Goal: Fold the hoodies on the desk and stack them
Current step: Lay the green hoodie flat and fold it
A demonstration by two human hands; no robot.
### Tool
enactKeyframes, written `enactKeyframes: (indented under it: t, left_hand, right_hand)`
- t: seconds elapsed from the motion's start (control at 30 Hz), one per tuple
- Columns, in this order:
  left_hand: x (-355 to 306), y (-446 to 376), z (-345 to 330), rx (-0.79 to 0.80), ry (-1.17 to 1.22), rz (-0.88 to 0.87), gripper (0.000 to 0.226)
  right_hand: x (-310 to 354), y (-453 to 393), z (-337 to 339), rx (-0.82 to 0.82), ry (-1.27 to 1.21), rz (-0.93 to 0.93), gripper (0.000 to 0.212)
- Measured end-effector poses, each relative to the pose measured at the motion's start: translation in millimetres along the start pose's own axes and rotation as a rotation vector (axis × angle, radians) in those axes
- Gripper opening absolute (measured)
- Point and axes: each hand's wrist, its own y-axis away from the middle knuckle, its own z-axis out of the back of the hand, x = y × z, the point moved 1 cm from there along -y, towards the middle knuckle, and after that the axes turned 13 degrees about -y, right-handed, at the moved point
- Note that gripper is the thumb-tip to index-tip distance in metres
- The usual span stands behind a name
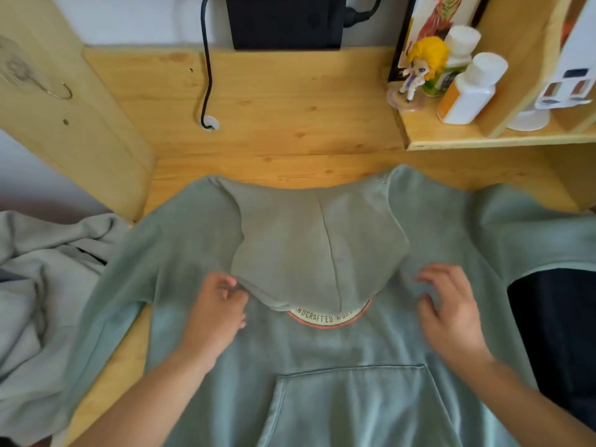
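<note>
at far left, a pale grey hoodie [38,301] heaped in a loose crumple off the desk's edge, not folded, waiting its turn — no stack begun anywhere in view. across the wooden desk [258,101], a sage-green hoodie [322,350] spread front side up, kangaroo pocket [351,408] toward the wearer of the camera, hood [316,253] flipped down over the chest so that it half covers a round printed logo [329,317]. left sleeve [106,317] trailing down over the desk's left edge, right sleeve [532,233] running out toward a dark object at the right — neither folded in yet. judged from this: early in the job, hood turned down and body flattened, sleeves and body folds left to do, then the second garment, then the stacking. left hand [219,314] at the hood's lower left edge, fingers curled in, seemingly pinching that edge, though the exact contact is partly hidden by the knuckles. right hand [451,314] just right of the hood, fingers spread and only lightly bent, holding nothing, low over the chest fabric; whether touching or hovering, impossible to say. on the shelf at upper right, a yellow-haired figurine [422,66] beside two white bottles [471,88].
</note>
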Motion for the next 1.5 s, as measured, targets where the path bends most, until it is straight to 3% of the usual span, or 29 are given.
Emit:
enactKeyframes:
  t: [0.03, 0.07, 0.1, 0.13, 0.2, 0.3, 0.37, 0.53, 0.6, 0.7, 0.8, 0.93, 1.03, 1.1, 1.13, 1.2, 1.3, 1.37, 1.5]
  left_hand:
    - [-2.8, 2.8, -4.5, 0.088, 0.233, 0.229, 0.002]
    - [-8.9, 3.7, -6.6, 0.174, 0.379, 0.391, 0.015]
    - [-14.9, 1.7, -7.9, 0.253, 0.463, 0.479, 0.031]
    - [-21.4, -2.1, -8.8, 0.29, 0.509, 0.51, 0.044]
    - [-36.6, -8.0, -13.1, 0.296, 0.501, 0.516, 0.057]
    - [-48.3, -11.7, -21.1, 0.125, 0.391, 0.476, 0.046]
    - [-50.2, -10.9, -23.8, 0.042, 0.4, 0.466, 0.034]
    - [-47.6, 9.6, -33.1, 0.174, 0.49, 0.574, 0.039]
    - [-49.4, 12.9, -37.2, 0.182, 0.501, 0.571, 0.039]
    - [-57.2, 8.6, -39.0, 0.15, 0.491, 0.501, 0.022]
    - [-70.4, 1.3, -29.5, 0.123, 0.711, 0.414, 0.01]
    - [-90.7, 0.3, -9.4, 0.191, 1.225, 0.265, 0.022]
    - [-96.9, 1.2, -10.8, 0.193, 1.243, 0.236, 0.04]
    - [-94.7, 3.0, -11.6, 0.199, 1.213, 0.266, 0.044]
    - [-91.1, 2.4, -11.0, 0.217, 1.209, 0.295, 0.046]
    - [-85.3, 3.6, -10.8, 0.262, 1.145, 0.379, 0.038]
    - [-83.3, 1.0, -14.0, 0.32, 0.994, 0.421, 0.032]
    - [-85.1, -2.6, -14.6, 0.328, 0.947, 0.391, 0.026]
    - [-79.9, -4.9, -5.7, 0.304, 1.138, 0.209, 0.043]
  right_hand:
    - [-4.2, -2.3, -1.3, -0.125, -0.109, -0.229, 0.02]
    - [-3.0, -9.6, -4.0, -0.229, -0.273, -0.512, 0.013]
    - [3.1, -19.8, -9.7, -0.227, -0.466, -0.809, 0.021]
    - [11.3, -29.7, -15.7, -0.148, -0.63, -1.049, 0.037]
    - [29.8, -48.6, -21.2, 0.02, -0.776, -1.253, 0.066]
    - [47.7, -65.4, -26.8, 0.15, -0.668, -1.221, 0.073]
    - [47.2, -71.7, -27.0, 0.1, -0.536, -1.142, 0.069]
    - [52.9, -76.0, -30.4, 0.134, -0.313, -1.074, 0.063]
    - [51.7, -78.1, -33.1, 0.076, -0.268, -1.043, 0.061]
    - [52.5, -84.8, -36.8, -0.074, -0.614, -1.079, 0.034]
    - [59.5, -94.1, -26.9, -0.182, -1.045, -1.133, 0.012]
    - [71.8, -104.4, -11.5, -0.303, -1.347, -1.117, 0.013]
    - [79.4, -105.8, -9.7, -0.361, -1.511, -1.142, 0.023]
    - [78.6, -101.1, -10.9, -0.302, -1.556, -1.201, 0.051]
    - [77.9, -97.7, -10.5, -0.277, -1.553, -1.25, 0.053]
    - [77.6, -91.4, -11.1, -0.267, -1.497, -1.355, 0.032]
    - [69.0, -90.7, -19.8, -0.219, -1.381, -1.367, 0.03]
    - [64.5, -93.2, -23.4, -0.187, -1.353, -1.341, 0.034]
    - [63.0, -93.9, -14.0, -0.232, -1.452, -1.137, 0.033]
